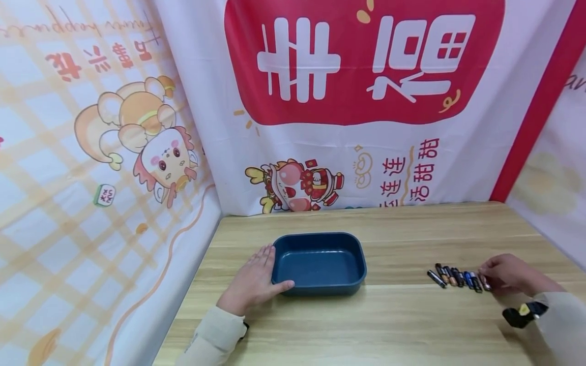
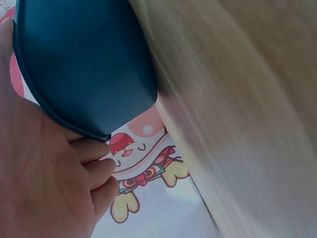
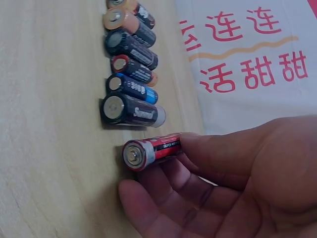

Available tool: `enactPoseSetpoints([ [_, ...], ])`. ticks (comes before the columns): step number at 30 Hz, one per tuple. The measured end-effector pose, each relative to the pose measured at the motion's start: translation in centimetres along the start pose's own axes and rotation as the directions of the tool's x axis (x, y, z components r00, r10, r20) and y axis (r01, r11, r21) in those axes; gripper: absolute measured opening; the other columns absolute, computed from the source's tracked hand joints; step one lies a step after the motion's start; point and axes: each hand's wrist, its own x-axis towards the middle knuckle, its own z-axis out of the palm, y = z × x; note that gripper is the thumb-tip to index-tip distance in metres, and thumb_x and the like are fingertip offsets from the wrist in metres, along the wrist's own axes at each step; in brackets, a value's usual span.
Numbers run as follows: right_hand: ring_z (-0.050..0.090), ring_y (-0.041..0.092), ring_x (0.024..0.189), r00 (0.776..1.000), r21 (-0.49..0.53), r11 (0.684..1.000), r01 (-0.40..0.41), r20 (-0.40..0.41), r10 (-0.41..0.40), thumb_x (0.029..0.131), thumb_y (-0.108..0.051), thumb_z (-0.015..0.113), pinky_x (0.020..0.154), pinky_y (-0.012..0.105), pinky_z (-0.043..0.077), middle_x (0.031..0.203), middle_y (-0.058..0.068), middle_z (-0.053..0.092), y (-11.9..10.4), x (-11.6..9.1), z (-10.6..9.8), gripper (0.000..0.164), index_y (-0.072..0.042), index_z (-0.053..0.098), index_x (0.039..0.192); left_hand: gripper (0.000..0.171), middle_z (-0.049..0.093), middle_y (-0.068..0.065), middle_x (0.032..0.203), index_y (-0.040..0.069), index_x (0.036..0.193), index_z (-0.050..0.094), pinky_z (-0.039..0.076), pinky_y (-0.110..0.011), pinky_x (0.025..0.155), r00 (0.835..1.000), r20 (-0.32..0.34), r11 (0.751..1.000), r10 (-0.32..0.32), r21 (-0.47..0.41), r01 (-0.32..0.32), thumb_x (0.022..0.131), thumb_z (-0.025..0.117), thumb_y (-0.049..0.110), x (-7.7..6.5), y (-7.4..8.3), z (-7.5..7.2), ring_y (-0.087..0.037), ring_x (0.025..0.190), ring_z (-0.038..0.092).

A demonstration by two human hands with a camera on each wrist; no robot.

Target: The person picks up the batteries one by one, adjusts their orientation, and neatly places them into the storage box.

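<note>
My left hand (image 1: 254, 279) holds the left side of a dark blue rectangular container (image 1: 320, 291), thumb over the near rim, fingers along the left rim. The left wrist view shows the same hand (image 2: 44, 173) against the rim of the container (image 2: 84, 64). On the right, my right hand (image 1: 510, 274) pinches a red battery (image 3: 153, 150) at one end, between thumb and fingers. Beside this hand (image 3: 223, 173) lies a row of several batteries (image 3: 132, 110), mostly dark, some with blue or copper parts. The container's visible inside is bare.
The light wooden table (image 1: 389, 325) carries everything. A printed white and red cloth (image 1: 357, 168) hangs behind its far edge, and a checked cloth (image 1: 114, 218) stands along the left. One battery (image 1: 437, 279) lies slightly apart at the left end of the row.
</note>
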Motion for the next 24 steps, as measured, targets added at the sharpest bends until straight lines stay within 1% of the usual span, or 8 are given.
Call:
enactPoseSetpoints([
  [4,0.06,0.021,0.072,0.999,0.081,0.996,0.03,0.033,-0.033,0.101,-0.001,0.044,0.066,0.039,0.056,0.079,0.006,0.061,0.3,-0.2,-0.2,0.023,0.019,0.053,0.104,0.108,0.018,-0.016,0.159,-0.002,0.153,0.017,0.017,-0.044,0.116,1.0,0.001,1.0,-0.003,-0.008,0.003,0.085,0.039,0.08,0.0,0.1,-0.1,-0.031,0.146,0.015],
  [6,0.06,0.021,0.072,0.998,0.129,0.991,0.03,0.051,-0.037,0.101,-0.001,0.042,0.066,0.039,0.056,0.08,0.007,0.061,0.3,-0.2,-0.3,0.024,0.02,0.052,0.107,0.108,0.018,-0.016,0.159,-0.001,0.154,0.017,0.017,-0.044,0.116,1.0,0.0,1.0,-0.007,-0.007,0.007,0.085,0.039,0.08,0.1,0.1,-0.1,-0.03,0.146,0.015],
  [9,0.061,0.022,0.073,0.997,0.17,0.985,0.028,0.07,-0.041,0.102,-0.002,0.04,0.067,0.039,0.056,0.083,0.008,0.062,0.2,-0.3,-0.4,0.026,0.02,0.051,0.11,0.109,0.018,-0.016,0.159,-0.001,0.154,0.017,0.018,-0.045,0.116,1.0,0.002,1.0,-0.008,-0.007,0.008,0.085,0.039,0.08,0.1,0.1,-0.1,-0.03,0.146,0.015],
  [11,0.062,0.022,0.074,0.995,0.185,0.982,0.039,0.083,-0.055,0.103,-0.003,0.04,0.068,0.039,0.057,0.085,0.008,0.063,0.0,-0.3,-0.5,0.027,0.02,0.051,0.112,0.109,0.018,-0.015,0.159,-0.001,0.154,0.017,0.018,-0.045,0.116,1.0,0.003,1.0,-0.011,-0.005,0.011,0.084,0.039,0.08,0.1,0.1,-0.1,-0.03,0.146,0.015],
  [15,0.062,0.021,0.076,0.992,0.179,0.981,0.071,0.092,-0.089,0.103,-0.004,0.04,0.07,0.039,0.057,0.088,0.008,0.064,-0.6,-0.2,-0.7,0.028,0.019,0.052,0.112,0.109,0.018,-0.015,0.159,-0.001,0.154,0.017,0.018,-0.044,0.116,1.0,0.002,1.0,-0.012,-0.002,0.012,0.084,0.038,0.081,0.1,0.0,-0.1,-0.03,0.146,0.015],
  [20,0.062,0.019,0.079,0.992,0.191,0.979,0.073,0.083,-0.09,0.104,-0.007,0.042,0.072,0.039,0.057,0.09,0.009,0.064,-1.8,0.0,-0.3,0.026,0.014,0.054,0.112,0.108,0.019,-0.016,0.159,-0.002,0.153,0.019,0.018,-0.044,0.115,1.0,-0.006,1.0,0.005,-0.006,-0.005,0.085,0.038,0.08,0.1,0.0,-0.1,-0.031,0.146,0.016],
  [24,0.062,0.02,0.081,0.991,0.194,0.977,0.092,0.082,-0.11,0.105,-0.011,0.043,0.073,0.038,0.057,0.094,0.012,0.063,-2.7,0.1,0.2,0.025,0.01,0.056,0.111,0.111,0.019,-0.017,0.159,-0.002,0.153,0.019,0.018,-0.044,0.115,1.0,-0.008,1.0,0.011,0.008,-0.011,0.084,0.033,0.083,0.0,0.0,-0.1,-0.031,0.145,0.017],
])
